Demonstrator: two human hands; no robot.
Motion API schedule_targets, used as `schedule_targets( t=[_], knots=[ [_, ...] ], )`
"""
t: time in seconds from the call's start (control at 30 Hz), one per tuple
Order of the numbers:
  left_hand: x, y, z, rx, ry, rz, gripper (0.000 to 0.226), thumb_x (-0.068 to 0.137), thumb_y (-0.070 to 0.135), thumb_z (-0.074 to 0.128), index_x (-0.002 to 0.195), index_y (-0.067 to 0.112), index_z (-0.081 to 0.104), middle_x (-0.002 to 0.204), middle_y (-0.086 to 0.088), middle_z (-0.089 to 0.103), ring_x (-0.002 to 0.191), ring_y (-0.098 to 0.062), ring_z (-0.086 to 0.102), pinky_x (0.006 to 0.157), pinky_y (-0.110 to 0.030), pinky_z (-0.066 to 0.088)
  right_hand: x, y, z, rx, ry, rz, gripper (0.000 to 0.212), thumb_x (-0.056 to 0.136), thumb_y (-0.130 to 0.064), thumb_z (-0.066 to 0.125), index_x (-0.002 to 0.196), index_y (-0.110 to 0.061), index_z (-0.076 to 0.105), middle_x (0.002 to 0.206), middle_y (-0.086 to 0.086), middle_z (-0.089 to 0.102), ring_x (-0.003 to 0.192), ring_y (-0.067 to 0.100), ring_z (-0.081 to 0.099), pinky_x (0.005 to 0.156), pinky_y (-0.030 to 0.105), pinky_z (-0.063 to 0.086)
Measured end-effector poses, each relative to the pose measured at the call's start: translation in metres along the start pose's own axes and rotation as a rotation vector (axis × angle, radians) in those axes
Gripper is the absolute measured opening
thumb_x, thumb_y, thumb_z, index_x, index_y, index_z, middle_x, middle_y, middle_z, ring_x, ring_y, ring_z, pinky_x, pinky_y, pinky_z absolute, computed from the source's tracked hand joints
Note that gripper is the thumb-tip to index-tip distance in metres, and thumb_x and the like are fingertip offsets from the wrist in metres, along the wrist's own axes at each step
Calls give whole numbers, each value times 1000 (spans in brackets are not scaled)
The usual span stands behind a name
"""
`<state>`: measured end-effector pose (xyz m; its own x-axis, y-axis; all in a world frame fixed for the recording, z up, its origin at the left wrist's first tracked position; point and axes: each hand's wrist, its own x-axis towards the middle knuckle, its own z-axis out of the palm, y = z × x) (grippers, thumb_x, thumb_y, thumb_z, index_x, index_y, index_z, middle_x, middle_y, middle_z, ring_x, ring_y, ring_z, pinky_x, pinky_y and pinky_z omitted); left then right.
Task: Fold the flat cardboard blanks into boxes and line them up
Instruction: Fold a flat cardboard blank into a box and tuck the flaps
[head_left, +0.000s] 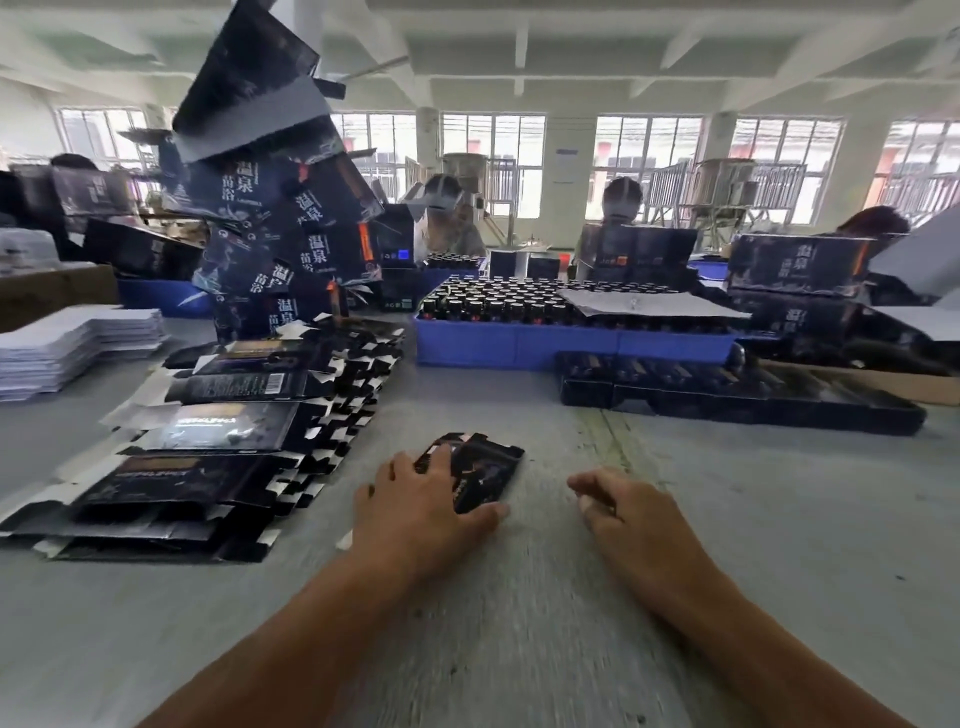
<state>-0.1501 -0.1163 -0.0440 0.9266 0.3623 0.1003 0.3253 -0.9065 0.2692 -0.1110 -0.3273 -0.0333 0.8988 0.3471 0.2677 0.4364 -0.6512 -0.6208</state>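
A small black folded box lies on the grey table in front of me. My left hand grips it, fingers over its top and thumb along its near edge. My right hand hovers just right of the box with fingers loosely curled, holding nothing. Several flat black cardboard blanks lie fanned out in overlapping stacks to the left. A row of folded black boxes is lined up at the right, beyond my hands.
A tall leaning pile of printed black cartons rises at the back left. A blue tray holds several dark bottles. White paper stacks sit at the far left. Other people work across the table.
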Motion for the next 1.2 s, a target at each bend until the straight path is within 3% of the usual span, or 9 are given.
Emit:
schedule_targets(
  t=[0.27, 0.47, 0.63, 0.77, 0.83, 0.93, 1.0, 1.1, 1.2],
  knots=[
    [1, -2, -17, -65, -16, 129, 90, 75, 58, 64, 152, 39, 22, 130, -5, 54, 115, -24, 55, 101, -42, 46, 3, 6, -5, 137, 65, 56, 30, 103, -20, 53, 132, -25, 60, 113, -13, 62, 94, -6, 54, 71, 1, 36],
    [-9, 8, -10, 115, 22, 286, 81, 84, 46, 54, 155, 38, 16, 139, -4, 50, 117, -24, 54, 97, -39, 46, 7, 12, -6, 200, 96, 106, 28, 102, -18, 55, 129, -24, 62, 108, -12, 62, 90, -8, 55, 69, 3, 37],
    [-12, 13, -11, 316, 130, 414, 53, 97, 41, 38, 150, 35, 34, 134, 1, 60, 110, -23, 61, 84, -37, 46, 6, 14, -5, 253, 89, 102, 25, 102, -18, 55, 125, -26, 62, 105, -17, 62, 91, -9, 57, 66, 3, 41],
    [-14, 20, -14, 323, 305, 507, 46, 102, 31, 39, 147, 38, 38, 114, 9, 69, 89, -16, 67, 67, -31, 44, 7, 15, -10, 426, 123, 167, 21, 101, -20, 56, 120, -27, 62, 103, -11, 66, 91, 8, 68, 67, 20, 57],
    [-17, 20, -17, 239, 398, 576, 42, 97, 27, 50, 138, 38, 51, 102, 11, 73, 79, -14, 68, 63, -29, 47, 8, 13, -13, 592, 148, 256, 14, 101, -21, 58, 113, -24, 64, 101, -2, 69, 92, 20, 71, 79, 38, 63],
    [-24, 23, -19, 111, 547, 741, 37, 81, 15, 64, 116, 27, 70, 88, 8, 76, 70, -14, 71, 53, -30, 51, 10, 10, -19, 906, 126, 431, 12, 100, -27, 60, 107, -18, 64, 110, 12, 67, 98, 29, 71, 79, 44, 63],
    [-27, 27, -19, 79, 576, 804, 35, 79, 13, 63, 111, 24, 71, 97, 5, 77, 79, -18, 74, 59, -34, 56, 11, 9, -23, 1091, 87, 518, 21, 98, -28, 63, 111, -11, 62, 111, 19, 66, 97, 34, 72, 71, 44, 64],
    [-29, 32, -18, 52, 507, 792, 38, 75, 11, 73, 110, 25, 67, 118, 3, 72, 99, -22, 72, 76, -39, 58, 10, 7, -27, 1167, 77, 496, 18, 95, -8, 64, 113, -4, 63, 100, 19, 71, 71, 24, 75, 54, 34, 59],
    [-30, 31, -11, 21, 318, 710, 55, 79, 31, 67, 131, 32, 49, 151, 3, 48, 139, -19, 44, 111, -37, 36, 7, 6, -26, 1110, 65, 409, 25, 92, 4, 62, 112, -11, 64, 99, 17, 75, 69, 23, 75, 50, 30, 56]
  ],
)
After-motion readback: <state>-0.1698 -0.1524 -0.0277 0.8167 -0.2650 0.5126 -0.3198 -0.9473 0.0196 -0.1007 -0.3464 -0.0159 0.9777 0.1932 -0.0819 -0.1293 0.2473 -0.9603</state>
